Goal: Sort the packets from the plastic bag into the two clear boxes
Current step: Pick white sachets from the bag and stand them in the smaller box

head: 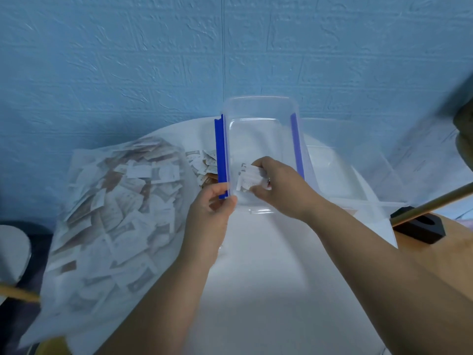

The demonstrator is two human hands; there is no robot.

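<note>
A clear box (258, 108) with blue side clips stands tilted on the white round table (261, 265). My left hand (212, 213) grips its near left corner by the blue clip. Inside the box, my right hand (279, 188) holds a small bunch of white packets (249, 179). A large plastic bag (110, 208) full of several white and brown packets lies to the left. A few loose packets (204, 165) spill from its mouth beside the box. A second clear box (358, 160) sits to the right, faint and see-through.
A blue textured wall stands right behind the table. At the right a black block (419, 226) with a brass rod (435, 203) rests on a wooden surface (440, 254). A dark blurred shape shows at the upper right edge.
</note>
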